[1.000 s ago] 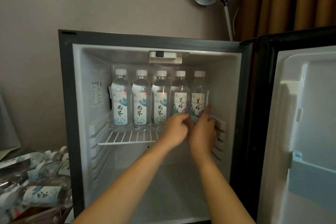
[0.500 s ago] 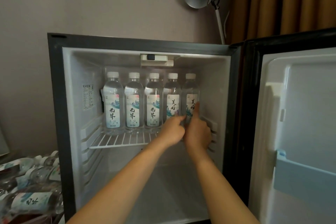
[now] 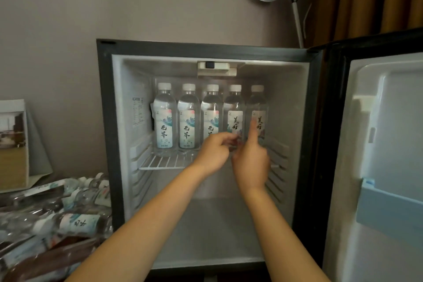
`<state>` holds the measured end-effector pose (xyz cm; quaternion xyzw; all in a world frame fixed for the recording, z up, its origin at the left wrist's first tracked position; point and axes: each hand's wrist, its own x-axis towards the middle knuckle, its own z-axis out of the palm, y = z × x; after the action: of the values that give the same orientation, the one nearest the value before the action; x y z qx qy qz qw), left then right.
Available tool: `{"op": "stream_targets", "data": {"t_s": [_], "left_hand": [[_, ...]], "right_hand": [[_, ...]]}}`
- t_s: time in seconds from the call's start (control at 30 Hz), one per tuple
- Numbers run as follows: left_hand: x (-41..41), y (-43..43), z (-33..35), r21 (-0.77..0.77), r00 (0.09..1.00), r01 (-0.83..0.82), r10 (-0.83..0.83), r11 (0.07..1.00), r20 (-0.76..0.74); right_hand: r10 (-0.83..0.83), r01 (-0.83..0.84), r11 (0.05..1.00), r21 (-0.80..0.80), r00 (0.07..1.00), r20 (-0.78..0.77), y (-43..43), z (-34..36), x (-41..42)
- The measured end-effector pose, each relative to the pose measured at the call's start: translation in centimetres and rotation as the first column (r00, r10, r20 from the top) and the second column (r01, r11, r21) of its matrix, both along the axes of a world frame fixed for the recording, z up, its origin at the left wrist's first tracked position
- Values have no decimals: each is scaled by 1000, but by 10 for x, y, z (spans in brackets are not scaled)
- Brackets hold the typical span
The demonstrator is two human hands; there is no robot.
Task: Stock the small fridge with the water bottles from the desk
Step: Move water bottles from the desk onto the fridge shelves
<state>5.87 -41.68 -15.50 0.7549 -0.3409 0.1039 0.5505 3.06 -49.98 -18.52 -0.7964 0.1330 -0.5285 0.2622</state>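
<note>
A heap of water bottles (image 3: 75, 222) lies at near left, just beside the small fridge (image 3: 104, 121). Far inside, five upright bottles (image 3: 187, 119) line the wire shelf (image 3: 160, 163). The left hand (image 3: 214, 153) curls blurred fingers (image 3: 225, 139) at the fourth bottle (image 3: 235, 107); the right hand (image 3: 251, 165) lays one raised digit on the fifth bottle (image 3: 258, 103), others curled. Whether either grips, I cannot tell. The door (image 3: 377, 144) stands open at the right

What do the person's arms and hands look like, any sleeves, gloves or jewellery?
The left forearm and right forearm are bare to the frame's edge, no sleeve in view. The left hand and right hand wear no gloves; no watch, bracelet or ring shows, though motion blur softens both hands.
</note>
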Motion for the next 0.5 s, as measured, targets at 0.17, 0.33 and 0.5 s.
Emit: {"op": "stream_targets", "data": {"t_s": [0.17, 0.33, 0.5], "left_hand": [[-30, 71, -24, -174, 989, -116, 130, 978, 68], [-51, 164, -75, -209, 932, -305, 336, 929, 137], [-42, 247, -128, -67, 838, -545, 546, 836, -7]], "right_hand": [[268, -265, 963, -43, 944, 194, 48, -11, -11], [565, -562, 825, -61, 820, 93, 108, -45, -16], [682, -719, 673, -171, 694, -232, 169, -89, -16]]}}
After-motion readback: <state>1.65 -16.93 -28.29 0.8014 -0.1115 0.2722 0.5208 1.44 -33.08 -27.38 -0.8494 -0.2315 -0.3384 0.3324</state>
